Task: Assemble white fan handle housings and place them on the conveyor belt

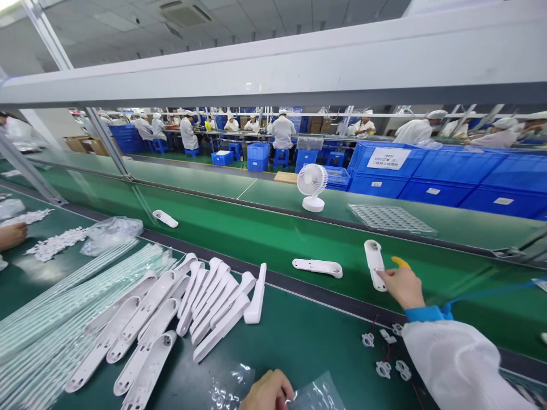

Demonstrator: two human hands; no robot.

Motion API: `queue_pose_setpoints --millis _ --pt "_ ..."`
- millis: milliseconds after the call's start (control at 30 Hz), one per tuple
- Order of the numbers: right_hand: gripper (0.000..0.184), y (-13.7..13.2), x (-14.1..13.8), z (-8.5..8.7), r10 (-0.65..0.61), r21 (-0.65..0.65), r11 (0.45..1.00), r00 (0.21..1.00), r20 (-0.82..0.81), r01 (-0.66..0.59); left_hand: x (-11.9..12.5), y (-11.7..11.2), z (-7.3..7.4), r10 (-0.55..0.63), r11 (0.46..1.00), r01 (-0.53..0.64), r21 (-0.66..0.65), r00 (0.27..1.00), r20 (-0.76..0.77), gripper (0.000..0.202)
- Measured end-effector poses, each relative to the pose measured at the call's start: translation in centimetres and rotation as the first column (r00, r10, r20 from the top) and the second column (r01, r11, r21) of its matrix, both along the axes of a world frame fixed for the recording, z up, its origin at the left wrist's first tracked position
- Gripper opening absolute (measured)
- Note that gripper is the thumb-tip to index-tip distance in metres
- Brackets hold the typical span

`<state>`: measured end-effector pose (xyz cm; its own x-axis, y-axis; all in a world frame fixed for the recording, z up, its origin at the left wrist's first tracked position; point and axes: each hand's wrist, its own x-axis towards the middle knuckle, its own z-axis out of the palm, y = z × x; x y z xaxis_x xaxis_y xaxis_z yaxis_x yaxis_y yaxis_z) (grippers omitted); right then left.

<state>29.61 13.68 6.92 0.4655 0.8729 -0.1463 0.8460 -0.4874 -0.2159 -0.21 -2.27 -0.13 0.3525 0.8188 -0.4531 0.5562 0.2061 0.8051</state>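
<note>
My right hand [404, 283] reaches over the green belt and pinches the lower end of a white plastic fan-arm housing [374, 263], whose hollow side shows. A yellow finger cot covers one fingertip, and a blue band circles the wrist. At the bottom edge, my left hand [267, 391] has its fingers curled on a clear plastic bag [318, 394], partly cut off by the frame. Another white housing [317, 267] lies on the belt, left of my right hand. Several similar white housings [222, 304] are piled on the bench, left of centre.
Long clear plastic sleeves [81, 319] cover the bench at left. Small white parts with thin wires [383, 369] lie at lower right. A white fan [312, 187] and a clear tray [391, 218] stand beyond the belt. A rail [273, 62] crosses above. At far left is another person's hand [12, 236].
</note>
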Motion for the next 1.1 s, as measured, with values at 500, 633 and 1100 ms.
queue_pose_setpoints --millis 500,633,1100 --pt "0.011 -7.5 -11.8 -3.0 0.586 0.174 0.807 0.731 -0.349 -0.564 -1.0 0.0 4.4 0.197 0.976 -0.213 0.052 0.955 0.221 0.003" --pt "0.015 -9.6 -11.9 -0.6 0.672 0.321 0.740 0.658 -0.339 -0.591 -1.5 0.1 4.0 0.195 0.979 -0.206 0.002 0.931 0.309 0.019" --pt "0.015 -13.8 -13.8 -2.4 0.755 0.457 0.655 0.542 -0.368 -0.602 -2.2 0.0 3.7 0.094 0.982 -0.142 0.121 0.936 0.340 0.044"
